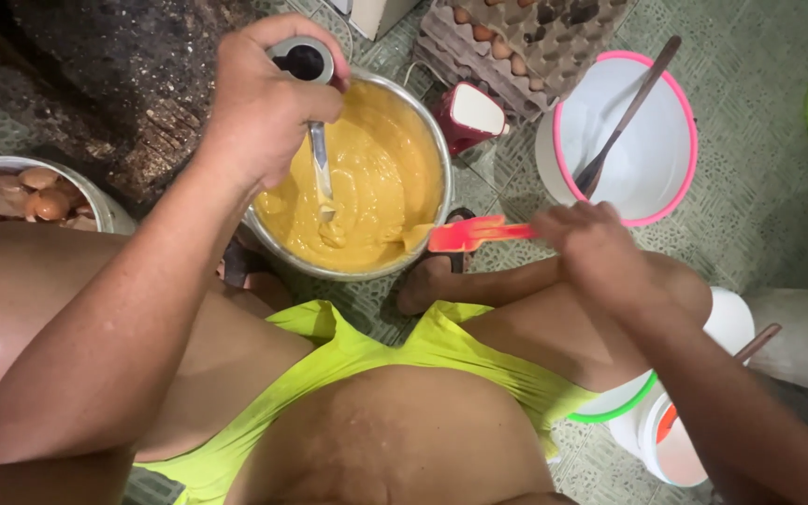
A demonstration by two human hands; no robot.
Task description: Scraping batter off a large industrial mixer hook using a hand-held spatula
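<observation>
Tiled floor (759,187): 1 batter pot (367,178), 2 hands (264,103).

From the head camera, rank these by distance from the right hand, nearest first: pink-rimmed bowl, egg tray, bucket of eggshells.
From the right hand:
1. Pink-rimmed bowl, just above it.
2. Egg tray, farther up, at the top edge.
3. Bucket of eggshells, far left, beyond the left arm.

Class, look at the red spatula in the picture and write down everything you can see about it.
The red spatula has a flat, bright red-orange blade and handle that look like silicone or plastic. It lies nearly level, handle pointing to the picture's right, gripped at its end by the right hand. Its blade tip reaches over the rim of the metal pot and is coated in the thick yellow batter there.
</observation>
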